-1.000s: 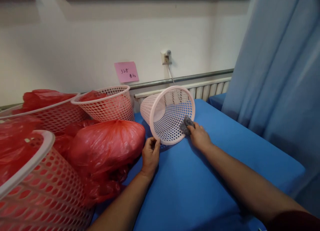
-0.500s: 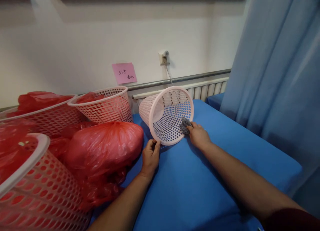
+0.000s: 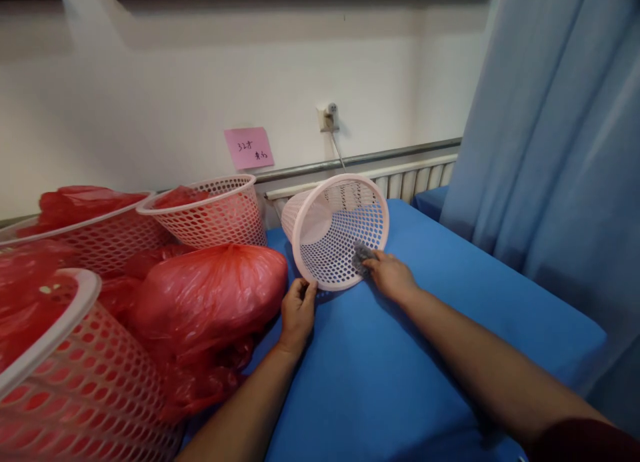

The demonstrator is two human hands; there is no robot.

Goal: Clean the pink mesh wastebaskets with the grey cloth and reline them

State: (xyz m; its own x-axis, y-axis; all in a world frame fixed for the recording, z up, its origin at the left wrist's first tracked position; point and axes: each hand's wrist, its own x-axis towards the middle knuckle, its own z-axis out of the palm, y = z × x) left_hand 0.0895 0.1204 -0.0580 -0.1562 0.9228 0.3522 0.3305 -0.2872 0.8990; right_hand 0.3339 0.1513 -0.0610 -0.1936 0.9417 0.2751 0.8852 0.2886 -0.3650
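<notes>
A pale pink perforated basket (image 3: 320, 212) lies tipped on its side on the blue surface (image 3: 400, 355), its mouth facing me. My left hand (image 3: 297, 312) grips the lower left of its rim, fingers curled round it. My right hand (image 3: 389, 276) presses a small grey scrubbing pad (image 3: 361, 255) against the inside of the basket near the lower right of the rim. The fingers are closed on the pad.
A stuffed red plastic bag (image 3: 210, 292) lies left of my left hand. Three more pink baskets lined with red bags stand at the left (image 3: 210, 212), (image 3: 75, 375), (image 3: 95, 232). A blue curtain (image 3: 555, 149) hangs at the right. A pink note (image 3: 249, 147) and a socket (image 3: 327, 117) are on the wall.
My right hand has slid the grey pad leftward and a little down along the inside of the basket. The basket has turned slightly. My left hand keeps its hold on the rim.
</notes>
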